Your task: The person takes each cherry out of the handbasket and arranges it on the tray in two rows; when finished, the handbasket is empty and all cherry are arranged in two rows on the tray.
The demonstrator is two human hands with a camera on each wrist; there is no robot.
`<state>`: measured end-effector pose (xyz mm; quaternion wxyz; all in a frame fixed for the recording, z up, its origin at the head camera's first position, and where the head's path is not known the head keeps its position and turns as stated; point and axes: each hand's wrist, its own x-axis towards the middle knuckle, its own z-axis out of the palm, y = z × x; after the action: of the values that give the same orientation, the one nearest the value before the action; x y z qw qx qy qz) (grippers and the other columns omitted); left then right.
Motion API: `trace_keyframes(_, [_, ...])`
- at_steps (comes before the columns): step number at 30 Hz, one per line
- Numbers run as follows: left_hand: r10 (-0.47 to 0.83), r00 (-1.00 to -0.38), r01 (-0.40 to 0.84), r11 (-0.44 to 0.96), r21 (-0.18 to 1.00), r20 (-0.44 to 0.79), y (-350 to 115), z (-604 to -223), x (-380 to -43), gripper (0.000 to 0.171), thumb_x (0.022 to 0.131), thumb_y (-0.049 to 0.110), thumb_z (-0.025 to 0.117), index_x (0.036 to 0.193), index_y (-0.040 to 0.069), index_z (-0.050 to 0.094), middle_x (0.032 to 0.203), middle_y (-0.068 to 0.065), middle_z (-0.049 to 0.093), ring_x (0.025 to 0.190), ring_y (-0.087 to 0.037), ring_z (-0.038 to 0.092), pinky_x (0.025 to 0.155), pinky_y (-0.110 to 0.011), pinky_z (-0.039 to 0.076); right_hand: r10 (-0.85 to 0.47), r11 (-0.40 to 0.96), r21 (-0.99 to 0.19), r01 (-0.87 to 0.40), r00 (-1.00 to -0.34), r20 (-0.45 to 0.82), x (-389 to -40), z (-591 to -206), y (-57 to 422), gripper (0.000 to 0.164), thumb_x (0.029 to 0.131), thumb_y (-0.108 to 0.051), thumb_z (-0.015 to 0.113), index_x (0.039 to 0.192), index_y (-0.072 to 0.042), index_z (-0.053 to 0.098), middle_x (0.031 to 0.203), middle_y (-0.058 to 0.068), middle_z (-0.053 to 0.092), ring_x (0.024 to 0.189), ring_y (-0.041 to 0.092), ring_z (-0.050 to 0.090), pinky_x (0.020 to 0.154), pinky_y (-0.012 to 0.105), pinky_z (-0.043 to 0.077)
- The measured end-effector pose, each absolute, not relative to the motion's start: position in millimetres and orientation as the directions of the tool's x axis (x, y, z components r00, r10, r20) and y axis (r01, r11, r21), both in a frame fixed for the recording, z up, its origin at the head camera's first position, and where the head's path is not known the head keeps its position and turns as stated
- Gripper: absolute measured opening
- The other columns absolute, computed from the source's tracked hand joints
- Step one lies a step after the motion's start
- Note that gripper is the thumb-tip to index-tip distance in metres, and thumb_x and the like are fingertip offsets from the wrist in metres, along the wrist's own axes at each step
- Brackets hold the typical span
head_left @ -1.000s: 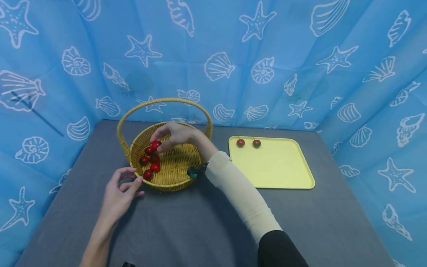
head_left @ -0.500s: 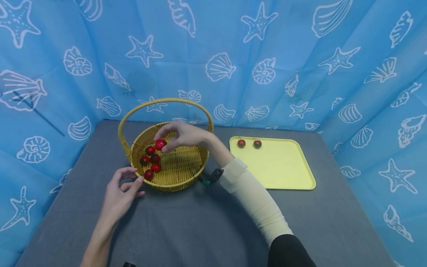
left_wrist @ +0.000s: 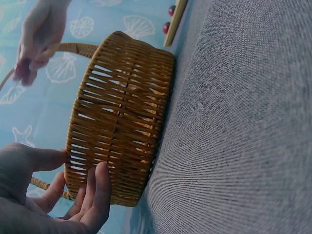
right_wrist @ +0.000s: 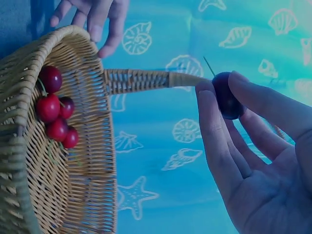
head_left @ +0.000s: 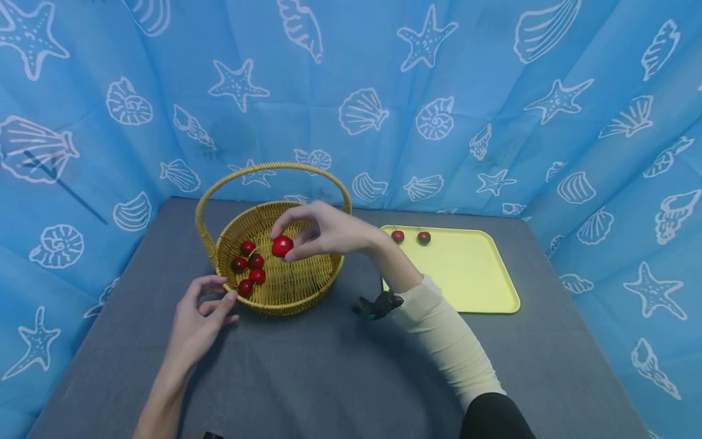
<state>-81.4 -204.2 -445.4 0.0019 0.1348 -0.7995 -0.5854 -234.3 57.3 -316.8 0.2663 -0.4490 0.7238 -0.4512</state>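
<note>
Blue curtain (head_left: 351, 67) w/ white starfish & shell prints (head_left: 363, 111), back + both sides. Dk grey cloth surface (head_left: 329, 384) below.

Sleeve (head_left: 455, 341) partly hides tray (head_left: 471, 268); right-wrist view crops basket (right_wrist: 92, 156).

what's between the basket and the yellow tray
Grey cloth lies between basket and tray, with the right arm and its black device above it, as the head view shows.

Curtain (head_left: 296, 134): just shell and starfish prints, zero lettering I can make out
Basket (head_left: 285, 306): no readable tag or brand
Cherries (head_left: 257, 276): nothing legible
Yellow tray (head_left: 466, 268): no readable logo or number
Black wrist gear (head_left: 387, 302): too small to read, tbh
</note>
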Motion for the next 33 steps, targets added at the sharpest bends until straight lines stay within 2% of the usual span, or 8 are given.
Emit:
trace_keyframes(7, [-0.210, -0.968, -0.196, 0.280, 0.940, -0.139, -204, -446, -80, 0.051, 0.110, 0.029, 0.066, 0.152, 0.008, 0.045, 0.145, -0.016, 0.051, 0.101, -0.015, 0.074, 0.082, -0.030, 0.072, -0.878, 0.130, -0.906, -0.403, -0.470, 0.083, -221, -305, 87, 0.031, 0.095, -0.001, 0.082, 0.124, -0.003, 0.071, 0.124, 0.014, 0.068, 0.097, 0.036, 0.079, 0.093, 0.040, 0.070])
trace_keyframes(15, [-0.189, -0.977, -0.148, 0.277, 0.949, -0.097, -205, -448, -78, 0.050, 0.111, 0.028, 0.065, 0.152, 0.006, 0.046, 0.142, -0.015, 0.052, 0.100, -0.014, 0.075, 0.083, -0.032, 0.073, -0.825, 0.121, -0.927, -0.356, -0.556, 0.106, -217, -299, 126, 0.031, 0.093, 0.004, 0.082, 0.121, -0.003, 0.070, 0.124, 0.014, 0.067, 0.103, 0.038, 0.080, 0.094, 0.044, 0.071])
trace_keyframes(20, [-0.192, -0.975, -0.165, 0.275, 0.947, -0.114, -204, -447, -79, 0.050, 0.111, 0.027, 0.065, 0.152, 0.007, 0.045, 0.144, -0.015, 0.051, 0.100, -0.013, 0.075, 0.083, -0.031, 0.073, -0.804, 0.100, -0.930, -0.352, -0.579, 0.133, -214, -293, 155, 0.032, 0.094, 0.007, 0.079, 0.124, -0.001, 0.070, 0.129, 0.013, 0.065, 0.102, 0.034, 0.079, 0.095, 0.043, 0.071])
trace_keyframes(25, [-0.194, -0.974, -0.170, 0.279, 0.945, -0.117, -205, -447, -79, 0.051, 0.111, 0.030, 0.065, 0.152, 0.007, 0.045, 0.144, -0.014, 0.050, 0.100, -0.013, 0.075, 0.083, -0.031, 0.072, -0.769, 0.109, -0.917, -0.383, -0.618, 0.167, -213, -290, 183, 0.034, 0.093, 0.011, 0.078, 0.123, 0.000, 0.070, 0.125, 0.015, 0.066, 0.098, 0.030, 0.078, 0.094, 0.041, 0.072])
trace_keyframes(27, [-0.194, -0.974, -0.169, 0.276, 0.946, -0.118, -205, -446, -79, 0.051, 0.111, 0.030, 0.065, 0.152, 0.008, 0.045, 0.143, -0.014, 0.050, 0.101, -0.014, 0.075, 0.084, -0.031, 0.073, -0.744, 0.124, -0.913, -0.389, -0.645, 0.173, -213, -290, 195, 0.036, 0.091, 0.012, 0.079, 0.124, 0.000, 0.070, 0.124, 0.014, 0.067, 0.097, 0.030, 0.079, 0.092, 0.040, 0.072])
trace_keyframes(30, [-0.192, -0.974, -0.172, 0.271, 0.947, -0.122, -206, -447, -80, 0.051, 0.111, 0.030, 0.065, 0.153, 0.008, 0.045, 0.143, -0.014, 0.050, 0.101, -0.014, 0.075, 0.084, -0.032, 0.073, -0.708, 0.153, -0.917, -0.367, -0.689, 0.158, -217, -293, 212, 0.037, 0.092, 0.012, 0.078, 0.126, 0.000, 0.069, 0.122, 0.014, 0.069, 0.095, 0.028, 0.078, 0.076, 0.029, 0.070])
trace_keyframes(33, [-0.189, -0.974, -0.176, 0.266, 0.948, -0.128, -207, -447, -80, 0.052, 0.111, 0.030, 0.065, 0.153, 0.007, 0.044, 0.144, -0.015, 0.050, 0.101, -0.013, 0.075, 0.084, -0.032, 0.073, -0.667, 0.184, -0.925, -0.332, -0.733, 0.130, -222, -298, 229, 0.037, 0.095, 0.010, 0.075, 0.130, 0.002, 0.066, 0.125, 0.013, 0.068, 0.095, 0.026, 0.078, 0.064, 0.029, 0.064])
